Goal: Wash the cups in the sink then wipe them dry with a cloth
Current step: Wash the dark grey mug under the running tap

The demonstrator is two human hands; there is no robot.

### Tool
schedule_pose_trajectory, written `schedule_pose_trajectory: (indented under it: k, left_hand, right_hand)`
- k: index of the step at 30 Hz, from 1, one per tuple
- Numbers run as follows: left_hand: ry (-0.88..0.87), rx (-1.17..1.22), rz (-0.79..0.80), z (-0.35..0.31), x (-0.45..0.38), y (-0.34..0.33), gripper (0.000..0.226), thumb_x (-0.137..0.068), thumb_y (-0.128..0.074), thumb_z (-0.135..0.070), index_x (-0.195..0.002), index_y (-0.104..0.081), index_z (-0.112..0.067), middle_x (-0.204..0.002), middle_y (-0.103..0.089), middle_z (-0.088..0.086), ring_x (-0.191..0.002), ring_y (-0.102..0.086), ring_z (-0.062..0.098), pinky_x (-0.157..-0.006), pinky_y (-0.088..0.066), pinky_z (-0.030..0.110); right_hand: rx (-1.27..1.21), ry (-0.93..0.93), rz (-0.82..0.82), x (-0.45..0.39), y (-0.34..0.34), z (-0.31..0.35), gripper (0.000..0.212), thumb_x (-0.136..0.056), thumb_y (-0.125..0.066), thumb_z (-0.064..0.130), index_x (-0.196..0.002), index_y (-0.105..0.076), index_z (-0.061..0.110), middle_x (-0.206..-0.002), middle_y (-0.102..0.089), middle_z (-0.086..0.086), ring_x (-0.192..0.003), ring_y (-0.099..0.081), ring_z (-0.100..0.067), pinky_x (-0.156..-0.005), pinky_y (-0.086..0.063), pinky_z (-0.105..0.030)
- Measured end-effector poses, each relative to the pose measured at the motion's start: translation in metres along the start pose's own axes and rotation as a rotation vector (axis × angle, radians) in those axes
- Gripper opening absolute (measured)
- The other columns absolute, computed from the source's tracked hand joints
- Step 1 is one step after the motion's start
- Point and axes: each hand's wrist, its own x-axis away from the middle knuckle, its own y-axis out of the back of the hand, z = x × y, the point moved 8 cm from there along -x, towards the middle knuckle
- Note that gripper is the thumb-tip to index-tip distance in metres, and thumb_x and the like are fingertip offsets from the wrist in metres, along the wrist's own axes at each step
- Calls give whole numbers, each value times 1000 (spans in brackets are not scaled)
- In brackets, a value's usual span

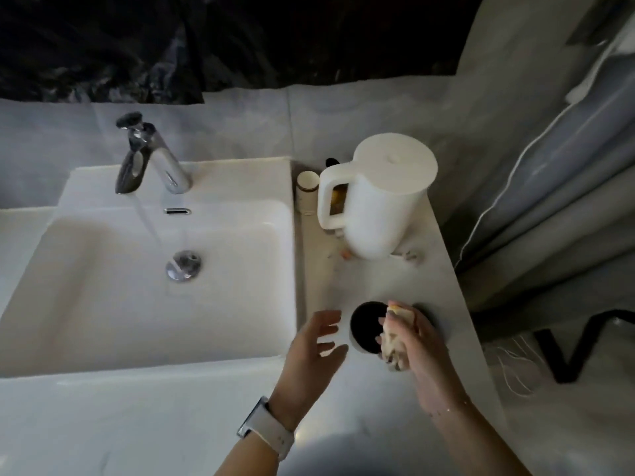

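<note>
So from my end, closest in, the left hand (318, 341) with the pale grey watch strap (266, 429) hovers just beside the dark round cup with the light outer wall (364, 326), fingers (328, 319) spread wide and holding nothing. The right hand (417, 345) has its fingers curled tight round a crumpled cream-coloured cloth (395, 338), right over the cup's far rim. The cup stands upright on the pale stone bench (343, 407), right of the white rectangular ceramic sink (86, 338) and not far from the bench's right edge. That's what bugs me: if the cloth goes in before the left hand has the cup, I reckon it skates on the wet top or tips towards that edge. There may be a second dark thing under the right hand, can't tell. Further back, the tall white plastic kettle with the flat lid (378, 201) and the small white paper cup (307, 190) sit close together, with little bits of clutter at the kettle's base, so a careless elbow swing could knock those. And the curved chrome tap (151, 159) is running straight down onto the drain (184, 266) with nothing under it, so wasted water, and splash could re-wet whatever gets dried.
</note>
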Motion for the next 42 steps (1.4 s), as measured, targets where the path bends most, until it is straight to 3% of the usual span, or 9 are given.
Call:
schedule_pose_trajectory:
  k: [5, 9, 13, 16, 23, 27, 31, 35, 42]
  left_hand:
    - [101, -281, 146, 41, -16, -61, 99, -76, -84, -23, -152, -20, -21, -150, -30, -6, -140, -31, 13, -111, -25, 16]
    - [94, -254, 161, 54, -30, -78, 119, -67, -90, -32, -152, -5, -31, -150, -20, -18, -143, -21, 8, -112, -17, 17]
    - [21, -197, 99, 54, -45, -80, 101, -56, -91, -45, -135, -27, -46, -143, -47, -11, -132, -44, 9, -109, -36, 21]
    - [-5, -203, 72, 49, -45, -76, 94, -55, -93, -44, -128, -34, -48, -127, -54, -26, -119, -53, 3, -94, -37, 4]
    - [35, -64, -60, 29, -39, -53, 82, -54, -93, -41, -122, -47, -43, -116, -62, -26, -114, -56, -3, -89, -43, 10]
    - [33, -42, -125, 4, -28, -29, 80, -56, -95, -34, -116, -45, -48, -112, -62, -28, -109, -54, -12, -82, -41, 2]
    - [-21, -47, -187, -28, -24, 1, 82, -57, -95, -28, -118, -43, -42, -111, -58, -27, -102, -50, -22, -76, -39, -1]
    - [-93, 2, -245, -47, -25, 49, 80, -58, -95, -20, -122, -49, -29, -114, -61, -21, -105, -57, -9, -81, -44, 5]
    - [-197, -40, -353, -54, -27, 163, 80, -52, -89, -45, -122, -52, -32, -113, -62, -26, -107, -59, -1, -83, -48, 11]
  right_hand:
    - [67, -30, -33, -10, 44, -10, 16, -90, -64, 26, -105, -67, 24, -85, -74, -4, -79, -72, -22, -69, -56, -38]
    - [88, -28, -40, -10, 58, -16, 17, -88, -67, 29, -105, -67, 25, -82, -75, -1, -80, -73, -20, -76, -57, -42]
    - [89, -20, -2, -5, 64, -11, 13, -91, -64, 26, -103, -68, 26, -80, -75, -7, -75, -71, -24, -66, -55, -36]
    - [120, -18, -5, -4, 72, -6, 17, -91, -63, 27, -106, -68, 22, -81, -74, -8, -74, -70, -24, -58, -50, -26]
    - [53, 31, -12, -5, 70, 15, 19, -91, -63, 21, -109, -66, 26, -90, -74, -8, -81, -73, -23, -66, -53, -36]
    - [17, 92, -13, -2, 63, 38, 19, -89, -64, 21, -106, -67, 30, -94, -73, -6, -82, -71, -30, -68, -55, -41]
    - [33, 106, 10, -5, 45, 54, 13, -90, -63, 21, -100, -67, 28, -90, -73, -7, -76, -69, -24, -55, -50, -34]
    - [126, 186, 63, -5, 7, 70, 13, -89, -64, 26, -96, -69, 36, -91, -72, -4, -79, -71, -21, -66, -55, -38]
    - [321, 338, 321, 6, -123, 90, 12, -83, -72, 27, -79, -70, 16, -62, -62, 0, -55, -52, -11, -50, -41, -26]
